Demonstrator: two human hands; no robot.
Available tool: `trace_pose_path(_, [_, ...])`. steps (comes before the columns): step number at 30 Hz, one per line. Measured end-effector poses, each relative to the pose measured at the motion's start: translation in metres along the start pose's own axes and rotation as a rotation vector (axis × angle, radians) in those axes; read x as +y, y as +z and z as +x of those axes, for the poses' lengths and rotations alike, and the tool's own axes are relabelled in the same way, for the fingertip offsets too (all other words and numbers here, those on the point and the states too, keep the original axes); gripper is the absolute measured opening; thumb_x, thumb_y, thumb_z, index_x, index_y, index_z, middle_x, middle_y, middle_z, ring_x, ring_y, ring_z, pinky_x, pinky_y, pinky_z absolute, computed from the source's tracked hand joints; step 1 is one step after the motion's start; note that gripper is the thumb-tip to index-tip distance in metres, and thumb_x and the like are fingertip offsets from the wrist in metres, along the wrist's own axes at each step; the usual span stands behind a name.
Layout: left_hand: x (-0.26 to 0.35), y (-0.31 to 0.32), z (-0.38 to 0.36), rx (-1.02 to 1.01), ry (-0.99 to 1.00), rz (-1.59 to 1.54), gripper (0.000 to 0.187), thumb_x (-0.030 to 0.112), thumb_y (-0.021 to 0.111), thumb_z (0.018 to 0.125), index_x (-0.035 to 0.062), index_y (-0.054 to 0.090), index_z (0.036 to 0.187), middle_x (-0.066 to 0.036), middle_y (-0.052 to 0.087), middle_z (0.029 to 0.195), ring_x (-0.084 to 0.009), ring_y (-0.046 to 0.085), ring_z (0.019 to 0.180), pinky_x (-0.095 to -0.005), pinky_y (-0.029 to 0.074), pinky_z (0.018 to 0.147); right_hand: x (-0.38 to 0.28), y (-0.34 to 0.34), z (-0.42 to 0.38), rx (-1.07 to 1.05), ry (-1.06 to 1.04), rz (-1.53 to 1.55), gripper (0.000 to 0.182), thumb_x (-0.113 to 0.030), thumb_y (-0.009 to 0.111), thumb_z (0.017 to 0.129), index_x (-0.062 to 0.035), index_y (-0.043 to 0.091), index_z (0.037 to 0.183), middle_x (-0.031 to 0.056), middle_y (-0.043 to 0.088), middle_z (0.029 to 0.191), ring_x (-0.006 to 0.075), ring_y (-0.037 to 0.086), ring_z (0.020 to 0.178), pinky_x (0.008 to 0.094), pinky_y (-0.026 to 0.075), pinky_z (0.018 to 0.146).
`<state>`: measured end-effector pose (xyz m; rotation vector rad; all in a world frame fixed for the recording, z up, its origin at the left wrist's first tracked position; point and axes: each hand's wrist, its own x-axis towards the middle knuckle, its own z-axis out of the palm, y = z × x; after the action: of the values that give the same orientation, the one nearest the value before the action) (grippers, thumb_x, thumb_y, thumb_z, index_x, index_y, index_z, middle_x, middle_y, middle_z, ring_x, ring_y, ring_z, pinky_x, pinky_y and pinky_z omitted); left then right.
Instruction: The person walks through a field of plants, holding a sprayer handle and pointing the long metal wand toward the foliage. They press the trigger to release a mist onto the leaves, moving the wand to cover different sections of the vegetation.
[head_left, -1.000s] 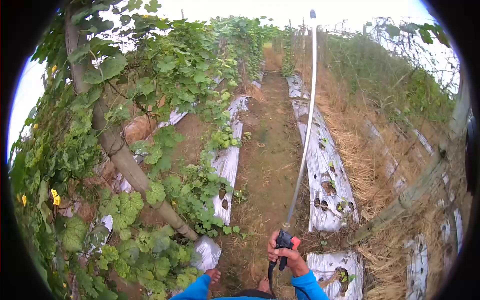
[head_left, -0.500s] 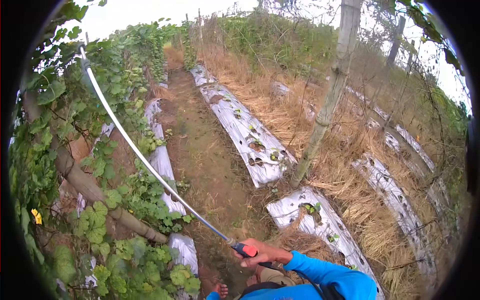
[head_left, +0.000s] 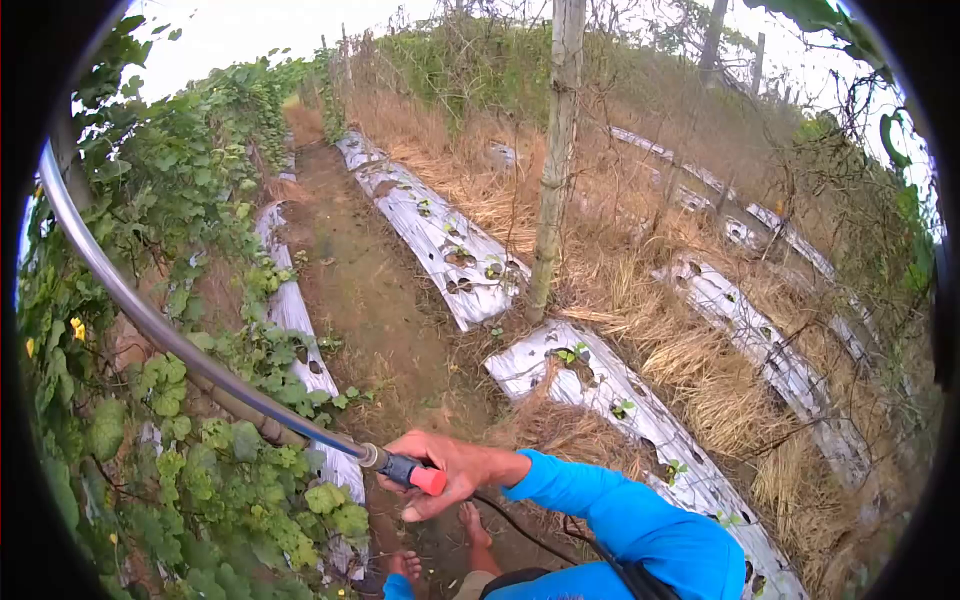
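My right hand point(head_left: 445, 470), in a bright blue sleeve, is wrapped round the dark handle point(head_left: 402, 468) of a spray wand. A red trigger point(head_left: 429, 481) sticks out beside my thumb. From the handle the long metal tube of the wand point(head_left: 190, 352) curves up to the left edge, over the leafy vines point(head_left: 165, 440); its tip is not clearly visible. A black hose point(head_left: 525, 540) trails from the handle towards my body. Low by my side is my left hand point(head_left: 405, 565), small in view, fingers curled; whatever they hold cannot be made out.
A dirt path point(head_left: 365, 300) runs ahead between planted beds under silvery plastic mulch point(head_left: 440, 235). A wooden post point(head_left: 556, 160) stands right of the path. Dry straw point(head_left: 690, 350) lies between the right-hand beds. My bare foot point(head_left: 475, 522) is on the path.
My right hand has moved left and up in view with the spray wand, whose tube has swung left and lower across the vines. The view has shifted to the right.
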<state>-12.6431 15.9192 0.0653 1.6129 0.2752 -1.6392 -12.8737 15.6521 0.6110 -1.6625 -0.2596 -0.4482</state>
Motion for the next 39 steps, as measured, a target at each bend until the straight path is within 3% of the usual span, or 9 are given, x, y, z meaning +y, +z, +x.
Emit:
trace_pose_path(3, [-0.07, -0.013, -0.032, -0.106, -0.076, 0.008, 0.033, 0.042, 0.047, 0.083, 0.0151, 0.063, 0.094, -0.006, 0.067, 0.082, -0.0284, 0.063, 0.066, -0.0458, 0.048, 0.056, -0.025, 0.038, -0.044, 0.047, 0.034, -0.018, 0.034, -0.024, 0.078, 0.071, -0.007, 0.049, 0.078, -0.0023, 0.045, 0.065, 0.0101, 0.042, 0.059, 0.0279, 0.033, 0.053])
trace_pose_path(9, [-0.197, -0.033, -0.069, -0.355, -0.242, -0.115, 0.038, 0.046, 0.048, 0.085, 0.0147, 0.064, 0.099, -0.006, 0.069, 0.089, -0.0298, 0.066, 0.074, -0.0475, 0.051, 0.061, -0.094, 0.082, -0.127, 0.668, 0.135, -0.546, 0.039, -0.029, 0.081, 0.07, -0.0028, 0.054, 0.081, 0.0016, 0.04, 0.062, 0.0126, 0.039, 0.057, 0.0295, 0.033, 0.052])
trace_pose_path(16, [-0.283, -0.067, -0.085, -1.124, -0.56, -0.486, 0.041, 0.048, 0.045, 0.086, 0.0146, 0.064, 0.101, -0.006, 0.069, 0.09, -0.0291, 0.066, 0.073, -0.0477, 0.051, 0.062, -0.129, 0.138, -0.232, 0.971, 0.191, -0.626, 0.037, -0.025, 0.08, 0.072, -0.0066, 0.048, 0.072, -0.0021, 0.04, 0.061, 0.0104, 0.037, 0.058, 0.0278, 0.033, 0.052])
trace_pose_path(18, [-0.296, -0.049, -0.101, -0.06, -0.092, 0.134, 0.041, 0.048, 0.043, 0.086, 0.0143, 0.062, 0.101, -0.006, 0.066, 0.085, -0.0267, 0.061, 0.062, -0.0457, 0.048, 0.055, -0.14, 0.167, -0.262, 0.988, 0.224, -0.441, 0.036, -0.023, 0.08, 0.071, -0.0072, 0.048, 0.071, -0.0029, 0.04, 0.062, 0.0096, 0.037, 0.058, 0.0274, 0.033, 0.053])
trace_pose_path(23, [-0.317, -0.025, -0.136, -0.051, 0.036, 0.18, 0.039, 0.046, 0.044, 0.086, 0.0142, 0.061, 0.099, -0.005, 0.066, 0.084, -0.0233, 0.061, 0.063, -0.043, 0.047, 0.054, -0.171, 0.235, -0.341, 1.209, 0.249, -0.49, 0.031, -0.017, 0.078, 0.07, -0.0072, 0.049, 0.07, -0.0038, 0.045, 0.062, 0.0079, 0.041, 0.057, 0.0247, 0.034, 0.053])
trace_pose_path(31, [-0.486, -0.041, -0.205, -0.2, -0.121, 0.086, 0.034, 0.042, 0.048, 0.081, 0.0156, 0.06, 0.099, -0.004, 0.066, 0.083, -0.0236, 0.06, 0.063, -0.044, 0.046, 0.056, -0.247, 0.303, -0.423, 1.452, 0.099, -0.499, 0.028, -0.01, 0.071, 0.076, -0.0094, 0.044, 0.069, -0.0035, 0.046, 0.063, 0.0046, 0.04, 0.051, 0.0223, 0.033, 0.046])
trace_pose_path(33, [-0.536, -0.04, -0.228, -0.08, -0.143, 0.18, 0.036, 0.045, 0.047, 0.082, 0.0161, 0.06, 0.1, -0.005, 0.065, 0.084, -0.026, 0.06, 0.063, -0.0454, 0.046, 0.056, -0.258, 0.312, -0.443, 1.419, 0.088, -0.457, 0.026, -0.01, 0.07, 0.077, -0.0088, 0.044, 0.073, -0.0019, 0.046, 0.062, 0.0069, 0.042, 0.049, 0.0236, 0.035, 0.045])
trace_pose_path(35, [-0.581, -0.046, -0.243, -0.052, -0.17, 0.182, 0.037, 0.045, 0.046, 0.082, 0.0158, 0.06, 0.101, -0.005, 0.065, 0.083, -0.0265, 0.06, 0.063, -0.0456, 0.046, 0.056, -0.27, 0.324, -0.462, 1.119, -0.092, 0.058, 0.024, -0.009, 0.068, 0.077, -0.0076, 0.044, 0.08, 0.0001, 0.045, 0.062, 0.0091, 0.043, 0.048, 0.0242, 0.037, 0.044])
trace_pose_path(39, [-0.662, -0.052, -0.272, 0.023, -0.144, 0.122, 0.035, 0.04, 0.046, 0.08, 0.0148, 0.058, 0.101, -0.006, 0.063, 0.081, -0.0267, 0.06, 0.063, -0.0444, 0.045, 0.054, -0.276, 0.35, -0.519, 1.058, -0.07, -0.019, 0.026, -0.014, 0.064, 0.074, -0.0068, 0.041, 0.082, 0.0019, 0.041, 0.063, 0.0105, 0.042, 0.048, 0.0244, 0.038, 0.043])
